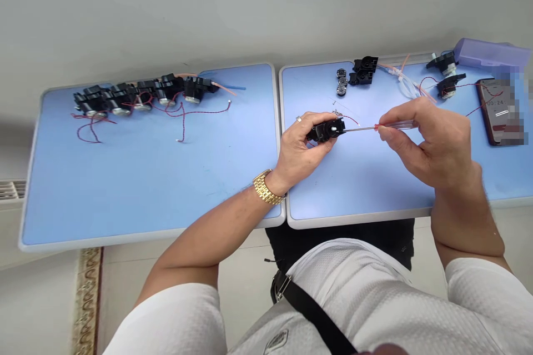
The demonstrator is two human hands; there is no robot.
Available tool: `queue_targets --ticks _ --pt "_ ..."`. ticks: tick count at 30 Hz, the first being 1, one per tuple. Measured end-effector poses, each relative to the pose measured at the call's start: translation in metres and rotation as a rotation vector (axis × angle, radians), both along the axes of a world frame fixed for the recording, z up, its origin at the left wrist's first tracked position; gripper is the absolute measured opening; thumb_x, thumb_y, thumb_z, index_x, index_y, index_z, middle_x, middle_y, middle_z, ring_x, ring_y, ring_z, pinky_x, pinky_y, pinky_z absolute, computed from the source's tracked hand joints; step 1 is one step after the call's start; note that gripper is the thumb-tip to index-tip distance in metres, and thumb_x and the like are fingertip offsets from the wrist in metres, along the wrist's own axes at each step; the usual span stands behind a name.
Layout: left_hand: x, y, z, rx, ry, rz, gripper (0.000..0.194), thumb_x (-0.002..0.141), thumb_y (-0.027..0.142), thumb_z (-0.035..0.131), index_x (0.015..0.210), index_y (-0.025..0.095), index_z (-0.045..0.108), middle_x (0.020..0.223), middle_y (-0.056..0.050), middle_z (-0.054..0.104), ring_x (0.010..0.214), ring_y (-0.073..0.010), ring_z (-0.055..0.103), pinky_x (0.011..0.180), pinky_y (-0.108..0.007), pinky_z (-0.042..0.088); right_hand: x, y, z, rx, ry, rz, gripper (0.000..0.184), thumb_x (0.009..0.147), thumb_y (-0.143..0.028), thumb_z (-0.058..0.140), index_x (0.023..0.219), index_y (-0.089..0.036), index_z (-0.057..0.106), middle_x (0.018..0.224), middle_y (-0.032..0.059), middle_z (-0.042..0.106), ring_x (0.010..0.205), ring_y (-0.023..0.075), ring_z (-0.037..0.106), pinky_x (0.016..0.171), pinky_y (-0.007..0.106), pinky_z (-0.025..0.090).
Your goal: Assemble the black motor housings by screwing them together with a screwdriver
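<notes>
In my left hand [300,146] is a small black plastic housing [322,131], gripped between thumb and fingers, with a white shaft showing at its end. My right hand [435,144] is closed round the clear handle of a screwdriver [362,129]. The screwdriver lies level, its tip at the right end of the housing; whether it sits in a screw is too small to tell. Just beyond the left fingers lie some tiny screws [336,113] and a thin red wire [352,119].
Several black motor units [144,96] with twisted wires stand in a row on the left table [137,183]. Farther back on the right table [353,194] are round metal parts [341,83], black housings [362,74], clear tubing [406,83], two more units [447,85], a purple box [491,55] and a phone [499,113].
</notes>
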State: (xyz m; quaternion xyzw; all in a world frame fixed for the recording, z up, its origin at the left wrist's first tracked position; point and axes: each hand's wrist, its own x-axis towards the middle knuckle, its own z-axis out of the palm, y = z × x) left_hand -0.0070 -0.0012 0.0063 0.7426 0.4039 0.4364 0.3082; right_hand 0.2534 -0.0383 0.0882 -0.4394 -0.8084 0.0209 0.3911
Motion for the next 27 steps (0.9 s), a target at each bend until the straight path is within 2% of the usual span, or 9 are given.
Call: queue_targets --ticks 5,9,11,16,19,22,24,27 --pt "-0.0006 0.0002 -0.0020 -0.020 0.027 0.010 0.035 0.098 0.022 0.079 0.133 0.026 0.079 0.127 -0.007 0.083 0.113 -0.0224 0.077 0.089 -0.034 0.063 0.0033 0.0009 -0.0065 0.028 -0.092 -0.143 0.038 0.112 -0.060 0.066 0.091 -0.030 0.075 0.075 -0.0009 0.081 0.062 0.0207 0.075 0.056 0.037 0.055" --pt "-0.0010 0.0006 -0.0024 -0.023 0.035 0.013 0.036 0.097 0.021 0.079 0.132 0.027 0.079 0.127 -0.007 0.083 0.114 -0.0231 0.076 0.086 -0.034 0.062 0.0030 0.0029 -0.0085 0.051 -0.114 -0.169 0.054 0.113 -0.070 0.060 0.082 -0.028 0.071 0.065 -0.0014 0.076 0.055 0.0185 0.070 0.052 0.035 0.048" --pt "-0.0009 0.0004 -0.0020 -0.033 0.034 0.018 0.037 0.096 0.020 0.079 0.132 0.028 0.079 0.128 -0.007 0.083 0.113 -0.0231 0.076 0.085 -0.033 0.062 0.0023 0.0031 -0.0073 0.037 -0.090 -0.152 0.049 0.114 -0.065 0.061 0.086 -0.027 0.072 0.067 -0.0015 0.076 0.056 0.0179 0.071 0.054 0.035 0.050" --pt "0.0000 -0.0004 -0.0001 -0.022 0.009 0.007 0.035 0.097 0.022 0.079 0.131 0.026 0.079 0.125 -0.006 0.083 0.112 -0.0222 0.077 0.083 -0.032 0.061 -0.0001 0.0009 -0.0009 -0.040 0.024 -0.025 0.015 0.115 -0.039 0.065 0.121 -0.030 0.075 0.097 -0.0002 0.086 0.083 0.0217 0.084 0.071 0.035 0.065" --pt "0.0001 -0.0006 0.0004 -0.011 -0.009 -0.007 0.034 0.097 0.022 0.079 0.131 0.027 0.079 0.125 -0.006 0.083 0.111 -0.0219 0.077 0.084 -0.032 0.061 -0.0017 -0.0002 0.0013 -0.003 0.067 0.014 0.006 0.111 -0.030 0.071 0.115 -0.033 0.074 0.096 -0.0025 0.085 0.079 0.0198 0.082 0.069 0.035 0.065" --pt "-0.0002 -0.0006 0.0004 -0.024 0.017 0.004 0.036 0.097 0.020 0.079 0.132 0.027 0.079 0.127 -0.006 0.083 0.113 -0.0223 0.077 0.085 -0.033 0.061 -0.0022 0.0003 0.0003 0.043 0.050 0.021 0.004 0.109 -0.028 0.075 0.107 -0.031 0.073 0.089 -0.0046 0.084 0.072 0.0175 0.079 0.063 0.033 0.062" --pt "-0.0002 -0.0004 0.0005 -0.023 0.015 -0.003 0.036 0.097 0.018 0.079 0.132 0.026 0.079 0.127 -0.007 0.083 0.113 -0.0222 0.077 0.085 -0.032 0.061 -0.0012 0.0015 -0.0021 0.071 0.028 0.001 0.010 0.108 -0.032 0.078 0.101 -0.029 0.073 0.085 -0.0047 0.084 0.067 0.0166 0.078 0.059 0.032 0.057" --pt "0.0003 0.0003 0.0006 -0.002 -0.015 -0.024 0.037 0.096 0.014 0.078 0.131 0.026 0.079 0.124 -0.006 0.084 0.110 -0.0208 0.077 0.083 -0.030 0.061 0.0020 0.0034 -0.0065 0.080 -0.005 -0.068 0.029 0.109 -0.049 0.078 0.088 -0.028 0.073 0.072 -0.0035 0.079 0.059 0.0178 0.073 0.053 0.035 0.049"
